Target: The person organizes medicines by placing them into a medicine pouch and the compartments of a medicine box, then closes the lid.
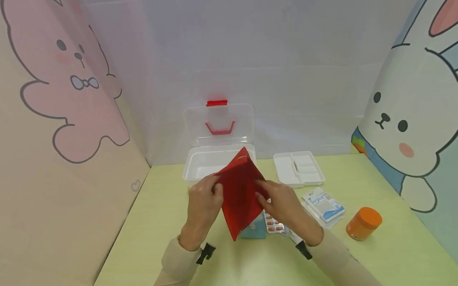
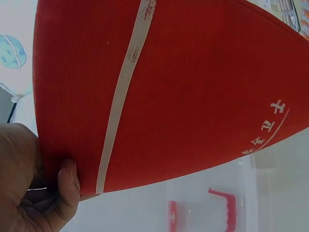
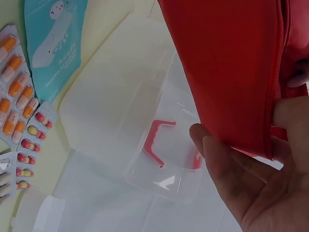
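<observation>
A red zippered pouch is held up between both hands, above the table. In the left wrist view the pouch shows a pale stripe and white printed characters. My left hand pinches one edge with the thumb and fingers. On the opposite side my right hand grips the edge by the zipper, its thumb at the opening and fingers on the outer face. Below the pouch lie a teal packet and a blister pack of orange-and-white capsules, both partly covered in the head view.
Behind the pouch stands a white box with its clear lid raised. To its right is a white divided tray. A surgical packet and an orange jar lie further right. More capsule blisters are beside the teal packet.
</observation>
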Tool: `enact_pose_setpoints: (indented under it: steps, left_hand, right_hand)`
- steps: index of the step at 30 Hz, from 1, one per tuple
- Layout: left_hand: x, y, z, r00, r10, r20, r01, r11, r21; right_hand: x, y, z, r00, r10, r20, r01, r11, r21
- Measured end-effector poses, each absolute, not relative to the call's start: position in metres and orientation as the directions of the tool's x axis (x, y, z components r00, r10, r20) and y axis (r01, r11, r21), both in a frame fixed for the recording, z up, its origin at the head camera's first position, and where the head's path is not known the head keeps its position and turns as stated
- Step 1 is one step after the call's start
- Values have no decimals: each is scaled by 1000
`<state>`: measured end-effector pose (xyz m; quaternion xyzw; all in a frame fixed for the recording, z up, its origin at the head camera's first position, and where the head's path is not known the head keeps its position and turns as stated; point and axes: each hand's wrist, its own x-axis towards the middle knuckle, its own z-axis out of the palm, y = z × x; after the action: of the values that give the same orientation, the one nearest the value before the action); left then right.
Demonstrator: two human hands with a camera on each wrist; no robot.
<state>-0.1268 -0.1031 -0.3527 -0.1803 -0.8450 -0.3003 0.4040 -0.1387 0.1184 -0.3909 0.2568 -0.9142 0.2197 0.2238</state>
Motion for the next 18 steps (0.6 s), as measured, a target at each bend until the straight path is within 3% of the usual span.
enact_pose_setpoints:
  steps: [10,18]
  left_hand:
    - [-127,-105,-356,-591,61,805,551,758,347]
    - [-124,-110,-354,-607,64,792,517,789,332]
  right_hand:
    - [-130,112,-383,-683,-390,617,-677,656,-335]
    - [-132,117,-381,-639,-276,718,-668,662,-340]
